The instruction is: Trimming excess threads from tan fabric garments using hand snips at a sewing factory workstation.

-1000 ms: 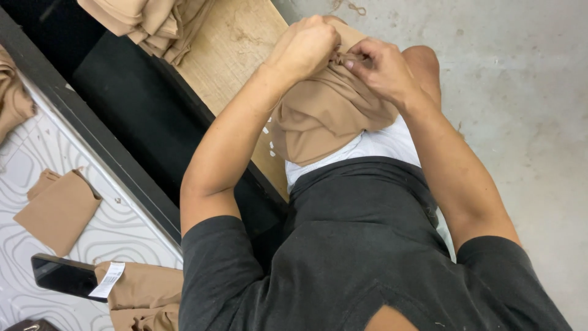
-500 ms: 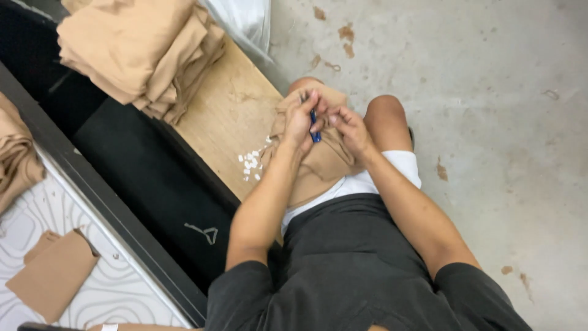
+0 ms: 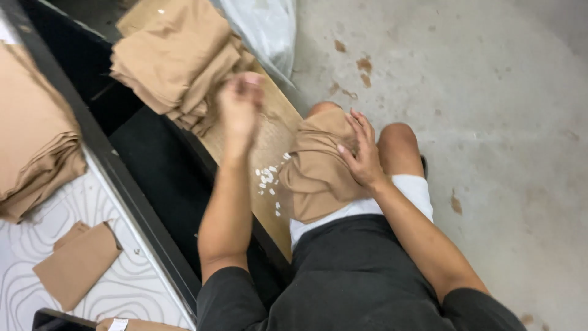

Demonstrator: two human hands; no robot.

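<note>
My right hand (image 3: pixel 361 156) rests open on the tan cloth (image 3: pixel 315 175) over my knee; my left hand (image 3: pixel 240 105) is blurred, so I cannot tell its grip.

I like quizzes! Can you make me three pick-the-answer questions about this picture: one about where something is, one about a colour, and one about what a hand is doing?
1. Where is the tan cloth under the right hand?
A. on the lap
B. on the white table
C. inside the plastic bag

2. What colour are the little bits on the wooden board?
A. red
B. white
C. green

3. What is the left hand doing?
A. resting on the floor
B. raised over the board, blurred
C. holding a phone

Answers: 1 A, the cloth drapes over the knees. 2 B, they look white against the brown wood. 3 B, it hangs blurred above the board; whether it holds anything is unclear.
</note>
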